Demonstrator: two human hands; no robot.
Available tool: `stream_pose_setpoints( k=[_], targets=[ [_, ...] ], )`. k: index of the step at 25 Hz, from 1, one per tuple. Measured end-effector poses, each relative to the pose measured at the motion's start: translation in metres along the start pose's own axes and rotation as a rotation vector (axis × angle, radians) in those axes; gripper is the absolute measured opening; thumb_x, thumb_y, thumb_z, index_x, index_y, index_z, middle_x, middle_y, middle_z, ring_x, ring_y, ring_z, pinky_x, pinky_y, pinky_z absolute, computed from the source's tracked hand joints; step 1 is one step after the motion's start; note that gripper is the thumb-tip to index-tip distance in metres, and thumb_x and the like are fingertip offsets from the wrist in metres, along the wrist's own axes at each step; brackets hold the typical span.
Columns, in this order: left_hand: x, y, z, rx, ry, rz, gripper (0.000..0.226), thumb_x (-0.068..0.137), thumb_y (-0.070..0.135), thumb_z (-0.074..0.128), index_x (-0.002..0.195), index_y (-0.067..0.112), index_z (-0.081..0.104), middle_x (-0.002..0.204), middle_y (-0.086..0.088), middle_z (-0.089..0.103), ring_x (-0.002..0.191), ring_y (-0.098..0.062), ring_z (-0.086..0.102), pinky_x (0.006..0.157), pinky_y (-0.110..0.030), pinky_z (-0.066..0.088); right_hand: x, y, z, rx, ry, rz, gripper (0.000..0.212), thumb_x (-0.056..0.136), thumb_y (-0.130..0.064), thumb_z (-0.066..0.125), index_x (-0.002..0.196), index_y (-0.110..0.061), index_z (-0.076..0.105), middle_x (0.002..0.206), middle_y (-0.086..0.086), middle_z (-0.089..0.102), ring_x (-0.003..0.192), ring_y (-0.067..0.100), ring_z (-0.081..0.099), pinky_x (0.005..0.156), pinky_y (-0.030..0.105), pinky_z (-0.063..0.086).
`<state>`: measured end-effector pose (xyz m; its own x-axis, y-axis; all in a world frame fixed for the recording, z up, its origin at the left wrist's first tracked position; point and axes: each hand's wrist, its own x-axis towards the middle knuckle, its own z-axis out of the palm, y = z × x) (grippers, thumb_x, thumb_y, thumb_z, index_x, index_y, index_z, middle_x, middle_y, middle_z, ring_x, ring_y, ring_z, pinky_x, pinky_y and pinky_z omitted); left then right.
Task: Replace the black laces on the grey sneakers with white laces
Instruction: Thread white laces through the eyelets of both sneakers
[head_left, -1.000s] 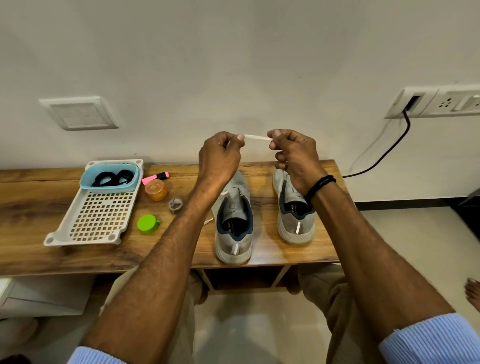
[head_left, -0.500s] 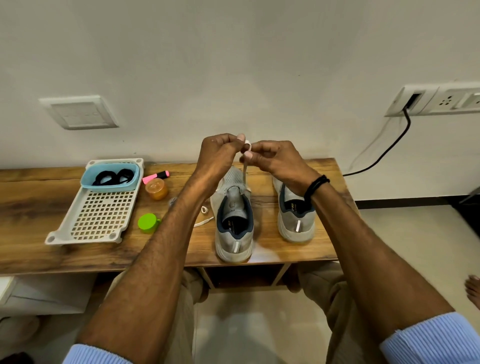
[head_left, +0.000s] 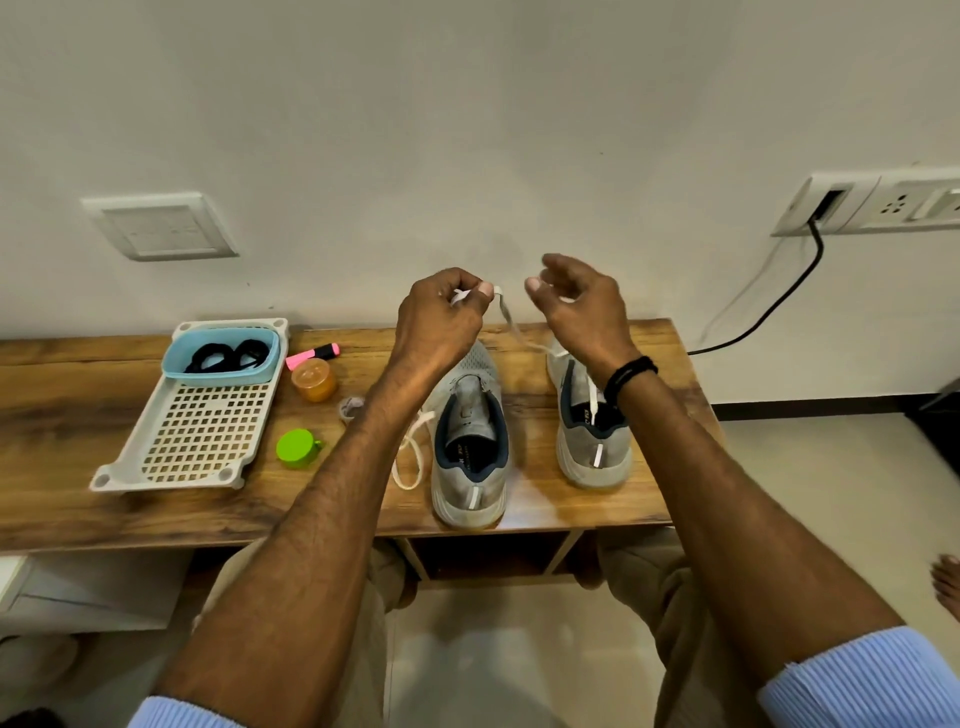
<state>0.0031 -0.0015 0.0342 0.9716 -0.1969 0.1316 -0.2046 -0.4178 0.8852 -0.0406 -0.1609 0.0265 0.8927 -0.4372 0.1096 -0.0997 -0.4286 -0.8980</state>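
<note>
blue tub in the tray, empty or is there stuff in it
Not empty: coiled black laces lie in the blue tub on the white tray.

Wooden bench has a white perforated plastic tray with a light blue tub at its far end. Right beside that: pink highlighter, orange translucent jar, round green cap. Black cable runs into the white wall socket.

Right grip has released the white lace and drawn apart from left grip, which alone pinches it. A longer lace loop now lies on the bench.
</note>
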Motion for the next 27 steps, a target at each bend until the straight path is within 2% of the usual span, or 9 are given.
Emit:
stream_pose_setpoints(
  k=[2, 3, 6, 9, 13, 16, 18, 22, 27],
  targets=[
    [0.0003, -0.0011, 0.0013, -0.006, -0.020, 0.027, 0.017, 0.095, 0.034, 0.065, 0.093, 0.020, 0.074, 0.082, 0.014, 0.067, 0.074, 0.002, 0.055, 0.067, -0.019, 0.039, -0.0038, -0.0046, 0.0071, 0.182, -0.134, -0.020, 0.042, 0.091, -0.029, 0.069, 0.129, -0.014, 0.062, 0.111, 0.003, 0.070, 0.106, 0.012, 0.065, 0.098, 0.034, 0.053],
    [0.0001, -0.0012, 0.0012, -0.005, -0.019, 0.031, 0.017, 0.095, 0.034, 0.065, 0.093, 0.020, 0.074, 0.080, 0.015, 0.066, 0.073, 0.003, 0.055, 0.067, -0.019, 0.038, -0.0042, -0.0038, 0.0097, 0.188, -0.124, -0.035, 0.036, 0.091, -0.027, 0.069, 0.125, -0.013, 0.066, 0.106, 0.002, 0.071, 0.103, 0.012, 0.067, 0.096, 0.036, 0.054],
    [0.0003, -0.0015, -0.0003, 0.011, 0.003, 0.031, 0.018, 0.096, 0.034, 0.064, 0.095, 0.018, 0.074, 0.086, 0.011, 0.067, 0.077, 0.000, 0.056, 0.069, -0.018, 0.038, -0.0008, 0.0030, 0.0126, 0.207, -0.031, -0.032, 0.031, 0.090, -0.028, 0.070, 0.118, -0.015, 0.069, 0.103, 0.003, 0.073, 0.099, 0.015, 0.069, 0.093, 0.042, 0.055],
    [0.0016, -0.0032, -0.0005, 0.002, 0.001, 0.001, 0.020, 0.096, 0.035, 0.064, 0.097, 0.018, 0.074, 0.096, 0.005, 0.072, 0.089, -0.010, 0.062, 0.076, -0.022, 0.042, 0.0018, 0.0044, 0.0127, 0.195, 0.049, 0.008, 0.048, 0.091, -0.035, 0.069, 0.134, -0.018, 0.057, 0.102, 0.001, 0.073, 0.099, 0.016, 0.069, 0.095, 0.042, 0.054],
    [0.0022, -0.0051, 0.0004, 0.016, 0.009, -0.013, 0.021, 0.095, 0.036, 0.065, 0.099, 0.017, 0.075, 0.100, 0.003, 0.073, 0.097, -0.014, 0.064, 0.081, -0.025, 0.043, 0.0020, 0.0001, 0.0134, 0.218, 0.268, -0.011, 0.064, 0.092, -0.041, 0.065, 0.147, -0.017, 0.042, 0.093, -0.003, 0.073, 0.090, 0.013, 0.071, 0.091, 0.042, 0.055],
    [0.0021, -0.0058, 0.0008, 0.019, 0.003, -0.019, 0.021, 0.095, 0.035, 0.065, 0.099, 0.017, 0.075, 0.103, 0.004, 0.073, 0.100, -0.013, 0.064, 0.084, -0.025, 0.044, 0.0012, -0.0009, 0.0127, 0.260, 0.433, -0.035, 0.063, 0.094, -0.044, 0.061, 0.148, -0.018, 0.042, 0.081, -0.007, 0.072, 0.079, 0.010, 0.070, 0.084, 0.043, 0.057],
    [0.0025, -0.0064, 0.0010, 0.018, 0.001, -0.022, 0.021, 0.094, 0.036, 0.066, 0.099, 0.018, 0.075, 0.104, 0.003, 0.074, 0.099, -0.013, 0.065, 0.084, -0.025, 0.045, 0.0009, 0.0006, 0.0116, 0.264, 0.502, -0.089, 0.052, 0.097, -0.040, 0.058, 0.144, -0.020, 0.048, 0.072, -0.010, 0.069, 0.071, 0.009, 0.069, 0.078, 0.042, 0.059],
    [0.0026, -0.0065, 0.0015, 0.027, 0.002, -0.024, 0.021, 0.094, 0.037, 0.066, 0.099, 0.019, 0.076, 0.105, 0.003, 0.073, 0.100, -0.012, 0.064, 0.086, -0.026, 0.046, 0.0025, 0.0016, 0.0097, 0.300, 0.578, -0.145, 0.034, 0.098, -0.031, 0.058, 0.129, -0.018, 0.064, 0.066, -0.012, 0.067, 0.065, 0.008, 0.067, 0.068, 0.042, 0.060],
    [0.0028, -0.0061, 0.0017, 0.031, 0.005, -0.020, 0.022, 0.094, 0.036, 0.066, 0.099, 0.018, 0.076, 0.104, 0.002, 0.074, 0.100, -0.013, 0.065, 0.087, -0.027, 0.047, -0.0003, -0.0027, 0.0089, 0.291, 0.527, -0.105, 0.051, 0.097, -0.034, 0.059, 0.145, -0.019, 0.047, 0.069, -0.009, 0.069, 0.062, 0.006, 0.066, 0.072, 0.039, 0.060]
  ],
)
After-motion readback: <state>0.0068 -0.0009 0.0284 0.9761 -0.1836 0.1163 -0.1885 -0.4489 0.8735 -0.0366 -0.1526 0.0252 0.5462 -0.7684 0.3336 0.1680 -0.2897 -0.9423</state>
